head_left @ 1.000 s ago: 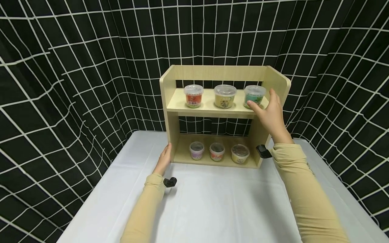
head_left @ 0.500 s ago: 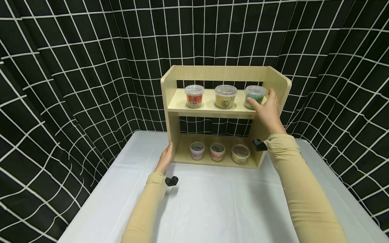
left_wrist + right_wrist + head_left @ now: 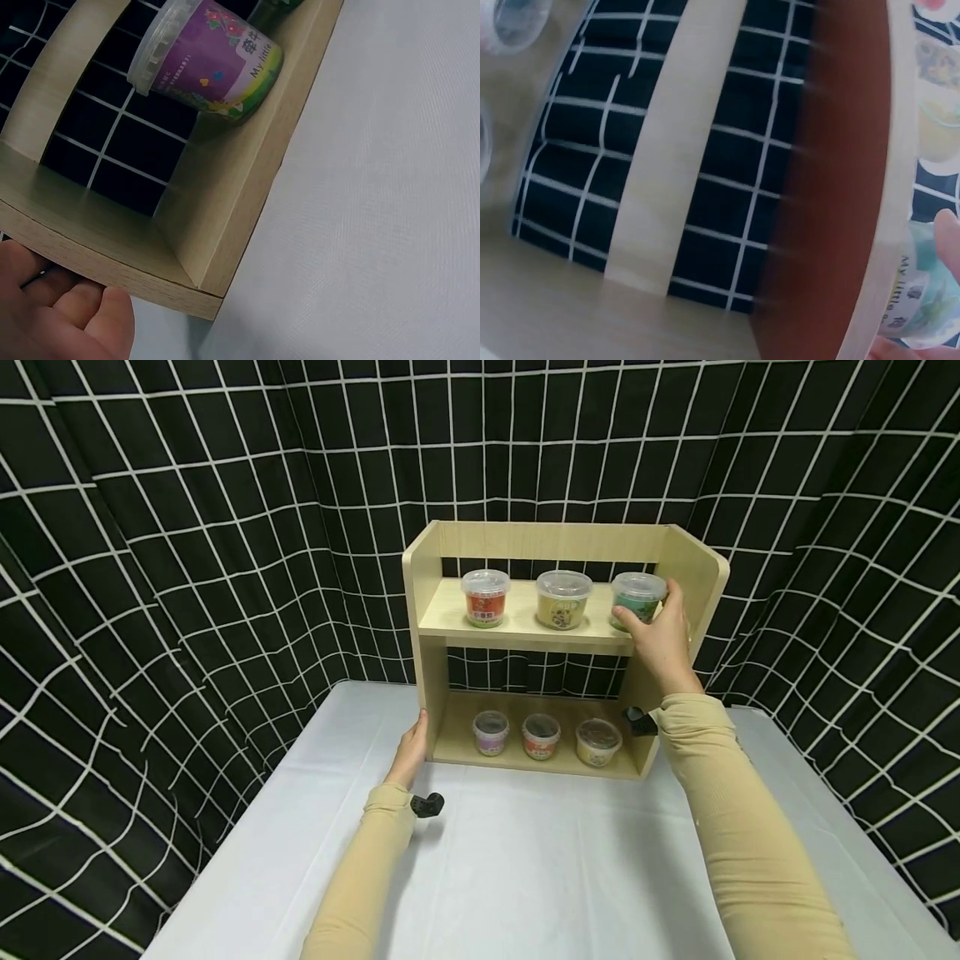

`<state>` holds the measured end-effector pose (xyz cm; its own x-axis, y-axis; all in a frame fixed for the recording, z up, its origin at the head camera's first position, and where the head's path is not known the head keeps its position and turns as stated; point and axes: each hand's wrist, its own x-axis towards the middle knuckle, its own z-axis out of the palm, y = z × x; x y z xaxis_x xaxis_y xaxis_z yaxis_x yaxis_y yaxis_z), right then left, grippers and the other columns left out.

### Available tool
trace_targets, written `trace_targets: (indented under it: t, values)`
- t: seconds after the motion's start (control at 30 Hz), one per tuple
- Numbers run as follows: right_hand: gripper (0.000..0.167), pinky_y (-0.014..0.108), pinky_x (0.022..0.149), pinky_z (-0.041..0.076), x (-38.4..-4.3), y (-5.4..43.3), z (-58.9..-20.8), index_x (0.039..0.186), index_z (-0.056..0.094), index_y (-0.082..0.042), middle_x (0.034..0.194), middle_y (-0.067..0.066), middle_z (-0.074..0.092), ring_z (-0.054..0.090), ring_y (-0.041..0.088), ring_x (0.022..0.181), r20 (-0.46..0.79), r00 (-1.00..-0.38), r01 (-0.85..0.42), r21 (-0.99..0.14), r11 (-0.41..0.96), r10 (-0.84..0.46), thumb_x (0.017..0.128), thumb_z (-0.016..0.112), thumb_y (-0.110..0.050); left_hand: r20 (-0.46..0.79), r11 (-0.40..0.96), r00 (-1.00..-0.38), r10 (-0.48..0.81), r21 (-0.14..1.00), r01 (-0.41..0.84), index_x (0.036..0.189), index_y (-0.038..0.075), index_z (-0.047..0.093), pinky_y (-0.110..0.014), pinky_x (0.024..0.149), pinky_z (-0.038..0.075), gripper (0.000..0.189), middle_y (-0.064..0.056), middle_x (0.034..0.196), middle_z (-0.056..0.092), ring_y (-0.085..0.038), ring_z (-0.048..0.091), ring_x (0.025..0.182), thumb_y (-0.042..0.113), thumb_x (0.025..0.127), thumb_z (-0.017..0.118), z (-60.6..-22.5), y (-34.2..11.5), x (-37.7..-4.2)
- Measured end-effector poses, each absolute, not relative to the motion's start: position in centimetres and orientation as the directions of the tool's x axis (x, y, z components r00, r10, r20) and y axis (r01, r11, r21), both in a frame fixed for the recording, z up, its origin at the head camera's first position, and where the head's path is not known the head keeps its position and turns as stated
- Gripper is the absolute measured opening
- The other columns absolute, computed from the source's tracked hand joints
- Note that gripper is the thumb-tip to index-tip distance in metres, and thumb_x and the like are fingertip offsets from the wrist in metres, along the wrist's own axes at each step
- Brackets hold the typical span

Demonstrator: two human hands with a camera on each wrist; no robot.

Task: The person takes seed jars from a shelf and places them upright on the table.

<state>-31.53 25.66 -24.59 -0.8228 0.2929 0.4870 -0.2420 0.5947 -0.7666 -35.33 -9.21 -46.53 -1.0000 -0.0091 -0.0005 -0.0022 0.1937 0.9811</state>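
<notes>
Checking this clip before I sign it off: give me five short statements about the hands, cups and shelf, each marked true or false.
1. The right hand grips the green cup. True.
2. The left hand holds a cup. False: the left hand touches the side of the shelf unit.
3. The upper yellow cup is between the upper red cup and the green cup. True.
4. The purple cup stands on the upper shelf. False: the purple cup is on the lower shelf.
5. The lower shelf bears three cups. True.
</notes>
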Motion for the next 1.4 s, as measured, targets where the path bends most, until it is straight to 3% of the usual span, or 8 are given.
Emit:
trace_targets:
  t: [0.27,0.67,0.97,1.23,1.4]
  values:
    - [0.084,0.036,0.109,0.022,-32.1,26.1,-24.9,0.145,0.014,-0.001,0.143,0.023,0.03,0.028,0.029,0.132,0.499,-0.812,-0.228,-0.747,0.624,0.302,0.086,0.067,-0.028,0.0,0.202,-1.0,-0.016,0.979,-0.003,0.145,0.003,0.028,-0.044,0.11,0.016,0.085,-0.016,0.148,0.025,-0.033,0.019,0.135,0.068,0.091,0.022,-46.5,-9.0,-35.2]
    - [0.082,0.037,0.1,0.037,-32.3,26.0,-24.9,0.145,0.016,-0.004,0.138,0.022,0.038,0.043,0.03,0.122,0.478,-0.816,-0.218,-0.775,0.594,0.324,0.086,0.068,-0.027,-0.017,0.196,-0.999,-0.039,0.98,-0.025,0.145,0.003,0.028,-0.043,0.111,0.015,0.086,-0.014,0.148,0.025,-0.032,0.019,0.136,0.069,0.09,0.021,-46.7,-8.8,-35.1]
    - [0.075,0.027,0.096,0.04,-31.5,26.1,-24.8,0.143,0.022,-0.007,0.132,0.016,0.042,0.044,0.021,0.114,0.544,-0.76,-0.341,-0.8,0.494,0.356,0.086,0.068,-0.023,-0.015,0.199,-1.0,-0.024,0.98,-0.02,0.145,0.003,0.027,-0.044,0.11,0.015,0.085,-0.015,0.149,0.024,-0.032,0.018,0.136,0.068,0.091,0.02,-46.4,-8.9,-35.4]
    - [0.075,0.026,0.092,0.043,-30.0,25.4,-24.4,0.139,0.032,-0.011,0.124,0.008,0.052,0.05,0.016,0.106,0.617,-0.673,-0.472,-0.783,0.404,0.409,0.079,0.076,-0.017,-0.004,0.208,-1.0,-0.016,0.978,-0.007,0.146,0.004,0.026,-0.042,0.111,0.015,0.083,-0.013,0.149,0.023,-0.031,0.017,0.136,0.067,0.091,0.019,-45.6,-8.7,-35.8]
    - [0.074,0.026,0.089,0.044,-29.1,24.0,-25.3,0.137,0.035,-0.009,0.12,0.006,0.053,0.05,0.014,0.102,0.646,-0.656,-0.538,-0.763,0.359,0.39,0.077,0.078,-0.014,-0.025,0.216,-0.999,-0.021,0.976,-0.029,0.146,0.003,0.024,-0.043,0.111,0.015,0.085,-0.014,0.15,0.022,-0.031,0.017,0.136,0.068,0.091,0.018,-46.0,-8.8,-35.5]
